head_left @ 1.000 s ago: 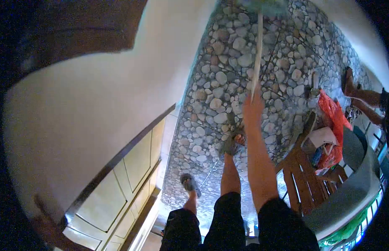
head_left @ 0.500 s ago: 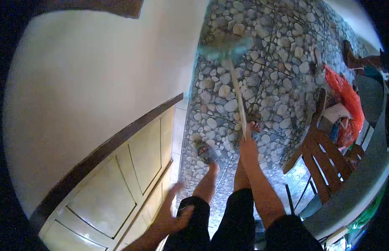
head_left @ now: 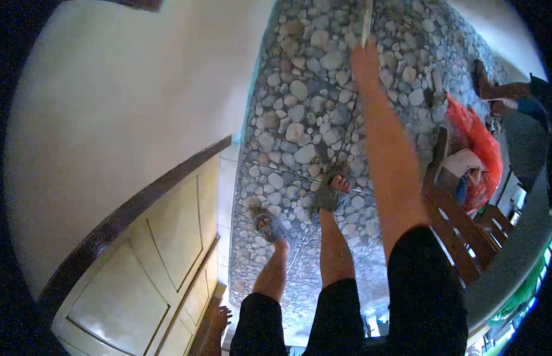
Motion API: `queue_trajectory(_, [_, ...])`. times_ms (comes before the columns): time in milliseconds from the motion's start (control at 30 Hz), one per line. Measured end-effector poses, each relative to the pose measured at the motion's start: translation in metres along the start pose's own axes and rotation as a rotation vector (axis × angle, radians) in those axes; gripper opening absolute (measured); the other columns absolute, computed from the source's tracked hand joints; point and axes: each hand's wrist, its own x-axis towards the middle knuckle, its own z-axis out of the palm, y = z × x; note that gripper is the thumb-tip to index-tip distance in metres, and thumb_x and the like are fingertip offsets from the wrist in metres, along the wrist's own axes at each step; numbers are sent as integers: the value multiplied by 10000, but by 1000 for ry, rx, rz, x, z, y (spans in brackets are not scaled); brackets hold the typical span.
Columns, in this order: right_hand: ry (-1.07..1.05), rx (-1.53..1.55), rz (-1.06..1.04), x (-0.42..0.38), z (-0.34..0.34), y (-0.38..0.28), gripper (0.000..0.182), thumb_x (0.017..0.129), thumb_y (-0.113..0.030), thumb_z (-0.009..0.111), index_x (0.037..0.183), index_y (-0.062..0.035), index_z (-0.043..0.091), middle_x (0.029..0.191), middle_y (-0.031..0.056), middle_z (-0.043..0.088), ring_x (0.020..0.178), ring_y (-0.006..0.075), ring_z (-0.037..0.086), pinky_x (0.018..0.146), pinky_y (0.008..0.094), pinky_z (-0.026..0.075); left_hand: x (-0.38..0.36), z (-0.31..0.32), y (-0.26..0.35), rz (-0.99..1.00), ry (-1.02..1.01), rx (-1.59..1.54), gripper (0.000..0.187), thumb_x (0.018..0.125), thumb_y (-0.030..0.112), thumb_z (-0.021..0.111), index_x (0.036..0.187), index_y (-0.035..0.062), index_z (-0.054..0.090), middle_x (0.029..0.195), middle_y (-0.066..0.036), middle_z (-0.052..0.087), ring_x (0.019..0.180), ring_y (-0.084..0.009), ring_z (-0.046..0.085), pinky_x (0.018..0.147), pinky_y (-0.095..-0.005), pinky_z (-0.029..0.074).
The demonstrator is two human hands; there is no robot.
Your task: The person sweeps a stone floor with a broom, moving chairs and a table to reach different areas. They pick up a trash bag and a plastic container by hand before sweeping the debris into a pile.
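The person's right hand (head_left: pixel 366 62) was at 1 o'clock in the head view, clenched around a pale pole (head_left: pixel 367 24). The top edge cut the pole off, so its far end was out of sight, and the fingers were too blurred to tell apart. The forearm reached down towards 5 o'clock into a dark sleeve (head_left: pixel 427 285).

The left hand (head_left: pixel 219 317) was near 7 o'clock, low beside a yellowish panelled door (head_left: pixel 133 285). Its grip was released, the fingers parted; the palm was dark and hard to make out, and the arm ran out at the bottom edge.

The pebble-patterned floor (head_left: pixel 294 113) filled the middle. One sandalled foot (head_left: pixel 267 225) stood near 6 o'clock, the other (head_left: pixel 334 190) just right of the centre, the knees hidden under dark shorts (head_left: pixel 332 314).

At 3 o'clock a red plastic bag (head_left: pixel 487 154) lay bunched against a pale box-like thing (head_left: pixel 460 163) and a small blue object (head_left: pixel 462 188), too small to identify. A slatted brown wooden seat (head_left: pixel 466 237) at 4 o'clock was partly covered by the forearm and sleeve. Another person's lower leg (head_left: pixel 507 91) showed at 2 o'clock, the rest lost at the dark rim of the view. Green material (head_left: pixel 519 302) at 4 o'clock was also partly cut off.
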Motion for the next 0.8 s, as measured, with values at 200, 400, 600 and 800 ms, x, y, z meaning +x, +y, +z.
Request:
queue_trajectory(200, [157,-272,-714,-38,-18,35,244,791,-170,458,978,-15,487,828,223,532,752,370,530,604,424,441,-61,65,134,-45,13,653,397,815,282,488,1094,4,441,891,-168,573,836,-242,555,723,-313,441])
queue_trajectory(400, [-463,-175,592,-342,-164,-131,460,814,-253,436,1233,-129,294,756,222,555,619,403,531,537,465,432,-40,60,188,75,-53,443,429,831,331,455,1099,-3,435,888,-135,564,771,-224,552,679,-303,450])
queue_trajectory(600, [-620,-30,473,-507,-227,-164,559,738,-194,523,1222,-36,290,748,195,572,625,331,564,541,417,439,-58,17,219,160,-205,285,454,827,349,452,1151,41,369,998,-153,530,805,-277,562,659,-378,480])
queue_trajectory(800, [-597,176,833,-448,-268,-169,420,720,-155,525,1086,18,415,646,98,535,475,147,505,416,275,406,-28,-12,154,-101,-107,19,455,814,371,479,1135,72,359,929,-167,554,653,-290,588,580,-372,485])
